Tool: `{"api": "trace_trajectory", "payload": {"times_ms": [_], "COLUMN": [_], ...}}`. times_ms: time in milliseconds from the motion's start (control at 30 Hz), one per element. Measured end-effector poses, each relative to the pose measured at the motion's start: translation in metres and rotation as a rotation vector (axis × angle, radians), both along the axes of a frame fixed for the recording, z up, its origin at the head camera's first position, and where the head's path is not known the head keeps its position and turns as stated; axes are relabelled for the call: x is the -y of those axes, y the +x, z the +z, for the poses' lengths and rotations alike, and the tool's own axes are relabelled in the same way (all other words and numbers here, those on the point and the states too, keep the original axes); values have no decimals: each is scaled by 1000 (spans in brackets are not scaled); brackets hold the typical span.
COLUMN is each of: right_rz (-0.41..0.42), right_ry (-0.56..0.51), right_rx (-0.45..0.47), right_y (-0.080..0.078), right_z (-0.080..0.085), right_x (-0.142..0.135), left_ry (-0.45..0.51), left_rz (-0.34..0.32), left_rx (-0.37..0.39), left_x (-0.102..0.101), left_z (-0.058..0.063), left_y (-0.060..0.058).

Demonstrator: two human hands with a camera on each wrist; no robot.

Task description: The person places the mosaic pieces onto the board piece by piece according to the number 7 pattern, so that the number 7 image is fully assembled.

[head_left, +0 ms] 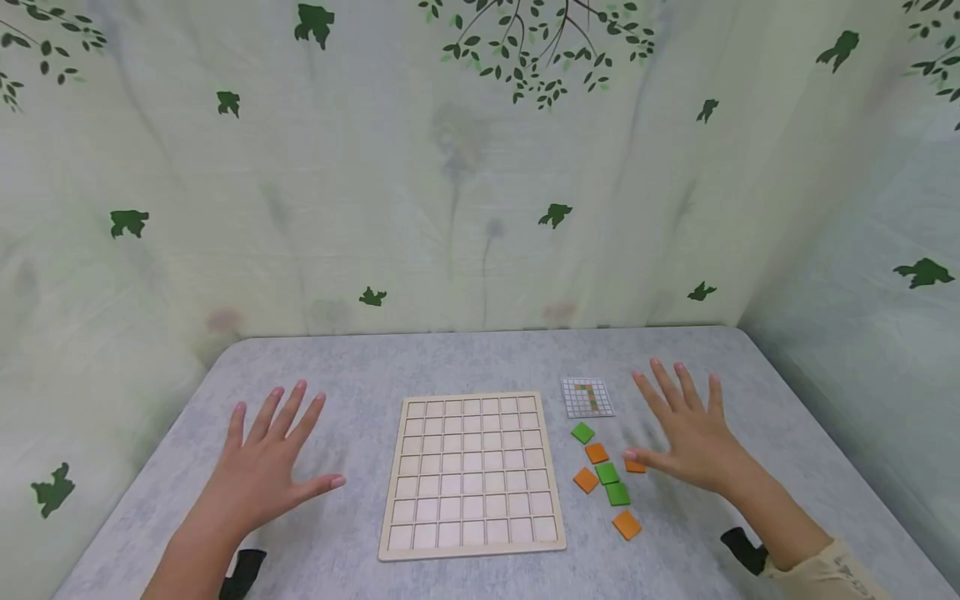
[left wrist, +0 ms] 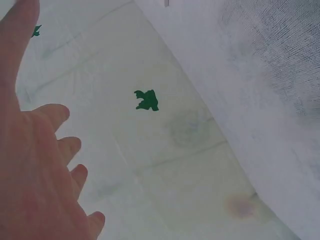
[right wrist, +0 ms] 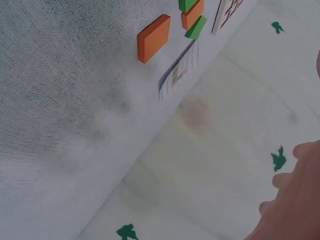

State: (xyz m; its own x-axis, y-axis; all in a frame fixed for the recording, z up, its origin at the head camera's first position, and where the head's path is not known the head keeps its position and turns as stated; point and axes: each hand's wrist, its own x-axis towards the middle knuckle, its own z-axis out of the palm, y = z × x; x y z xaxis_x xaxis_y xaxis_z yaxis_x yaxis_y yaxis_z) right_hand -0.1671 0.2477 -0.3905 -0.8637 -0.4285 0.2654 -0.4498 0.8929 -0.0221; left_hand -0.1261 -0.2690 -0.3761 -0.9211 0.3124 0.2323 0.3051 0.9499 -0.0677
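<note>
My left hand [head_left: 262, 467] hovers with spread fingers to the left of a pale wooden grid board [head_left: 472, 475]; it holds nothing. On the board's other side my right hand [head_left: 690, 433] is spread as well, with nothing in it. Between that hand and the board lie several loose square tiles, among them a green tile [head_left: 582, 432] and an orange tile [head_left: 627, 525]. The right thumb partly covers another orange tile [head_left: 635, 467] in the head view. Behind the tiles lies a small pattern card [head_left: 588, 397] printed with a grid and coloured squares.
The grey table [head_left: 330, 367] has rounded far corners. A pale curtain [head_left: 375, 183] with leaf and bird prints hangs behind it and along both sides. Each wrist wears a black strap, such as the left strap [head_left: 242, 575].
</note>
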Motion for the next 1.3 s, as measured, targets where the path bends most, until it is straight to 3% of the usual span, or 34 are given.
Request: {"api": "trace_trajectory", "payload": {"times_ms": [100,200,433,633,867,967,1300], "right_rz": [39,65,-10,-42,-49,-54,-113], "right_ry": [-89,-224,-494,-576,-586,-568,-500], "right_rx": [-3,56,370,520,572,561,522], "right_y": [-1,-1,-1,-2,-6,-7,-8], "right_z": [-3,-9,-35,-52,-67,-70,-71], "right_x": [-2,-4,-7,-9,-11,-11,-5], "left_ry": [51,165,533,702,753,754,736], "left_rz": [-63,-126,-191,-223,-150,-145,-249], "left_rx": [-34,-29,142,256,456,505,550], "left_x": [-1,-6,-30,-46,-47,-40,-30], "left_z": [-5,-12,-36,-53,-70,-77,-88], "left_y": [-2,-5,-8,-9,-12,-13,-14]}}
